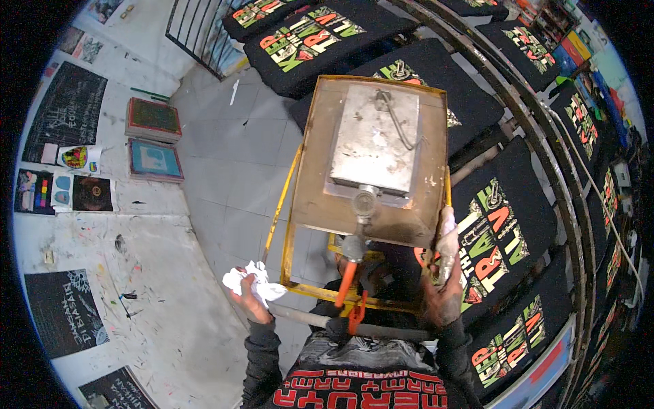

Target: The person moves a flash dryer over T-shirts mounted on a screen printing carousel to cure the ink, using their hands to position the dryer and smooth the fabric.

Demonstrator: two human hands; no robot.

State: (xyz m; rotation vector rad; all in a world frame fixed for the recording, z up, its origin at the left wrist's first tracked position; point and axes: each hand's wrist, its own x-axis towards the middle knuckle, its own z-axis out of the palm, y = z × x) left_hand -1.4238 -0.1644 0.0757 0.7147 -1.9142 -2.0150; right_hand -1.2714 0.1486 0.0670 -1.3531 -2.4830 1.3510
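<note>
In front of me stands a wheeled heater with a brown metal panel (310,184) and a silver box (378,126) on top. A yellow frame (285,255) carries it. My left hand (254,300) is closed on a crumpled white cloth (237,278), beside the left end of the grey push bar (303,315). On the other side, my right hand (443,296) wraps around a whitish, stained grip (447,238) along the frame's right post; its exact kind is unclear. An orange rod (346,283) rises between my hands to the panel's near edge.
Black printed T-shirts (507,232) lie on boards around a curved metal rail (569,184) at the right. Framed screens (155,160) lean against the left wall. Grey tiled floor (231,157) lies between wall and heater. A barred metal gate (197,37) is at the back.
</note>
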